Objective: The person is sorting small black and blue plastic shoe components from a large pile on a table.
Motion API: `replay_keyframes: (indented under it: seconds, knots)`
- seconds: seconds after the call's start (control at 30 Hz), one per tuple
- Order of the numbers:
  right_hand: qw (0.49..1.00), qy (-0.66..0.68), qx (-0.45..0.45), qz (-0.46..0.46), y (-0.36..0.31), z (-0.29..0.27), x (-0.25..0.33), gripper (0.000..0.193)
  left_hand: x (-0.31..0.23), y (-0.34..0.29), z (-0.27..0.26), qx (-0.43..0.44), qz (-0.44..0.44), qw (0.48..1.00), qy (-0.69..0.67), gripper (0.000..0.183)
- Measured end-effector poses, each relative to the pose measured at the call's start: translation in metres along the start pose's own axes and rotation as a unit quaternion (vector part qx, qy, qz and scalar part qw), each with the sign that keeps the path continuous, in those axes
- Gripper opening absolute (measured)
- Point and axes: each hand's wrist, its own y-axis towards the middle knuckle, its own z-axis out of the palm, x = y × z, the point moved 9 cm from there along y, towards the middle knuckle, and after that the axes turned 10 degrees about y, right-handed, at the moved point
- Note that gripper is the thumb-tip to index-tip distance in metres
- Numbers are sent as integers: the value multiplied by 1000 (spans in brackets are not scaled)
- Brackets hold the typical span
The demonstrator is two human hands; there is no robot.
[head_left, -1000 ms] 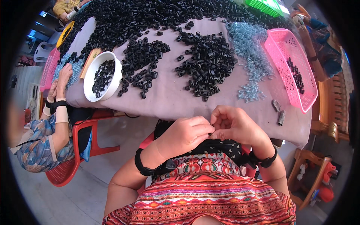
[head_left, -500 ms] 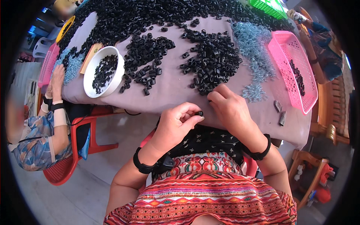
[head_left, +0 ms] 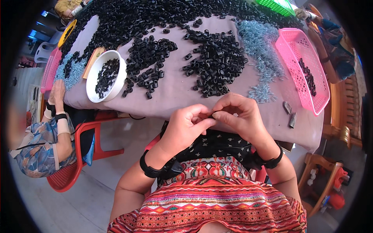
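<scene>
In front of my body, at the table's near edge, both hands meet fingertip to fingertip. My left hand [head_left: 188,123] pinches a small black tubular plastic part [head_left: 211,115], mostly covered by the fingers. Against it, the thumb and forefinger of my right hand [head_left: 241,116] are pressed together; whatever they hold is too hidden to name. Just beyond lies a heap of black tubular parts [head_left: 217,62], with another heap of black parts [head_left: 149,54] to its left. Small clear bluish pieces [head_left: 264,62] are strewn to the right of these heaps.
A white bowl [head_left: 90,83] with small dark pieces stands at left, a pink basket [head_left: 285,50] at right. Two grey finger-shaped pieces [head_left: 289,114] lie near the basket. A large black mass of parts [head_left: 167,13] covers the far side. A co-worker's hand [head_left: 58,90] is at far left.
My right hand has come from the near edge of the black heap leftward and nearer to me, joining my left hand at the black part. The co-worker's hand at left has drawn back slightly.
</scene>
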Motion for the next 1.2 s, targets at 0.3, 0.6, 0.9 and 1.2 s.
replay_keyframes:
  seconds: [0.3,0.6,0.9,1.2]
  knots:
    - [999,-34,-18,-6,-9,-6,4,12,6,3,3,9,-26,998,-60,15]
    - [989,47,23,138,-10,-3,-17,19,4,1,4,19,-30,998,-46,15]
    - [993,93,36,65,-8,-2,-7,13,6,2,8,65,-30,993,-90,11]
    - [996,0,24,-85,-5,-12,13,16,-4,11,13,67,2,978,-200,16]
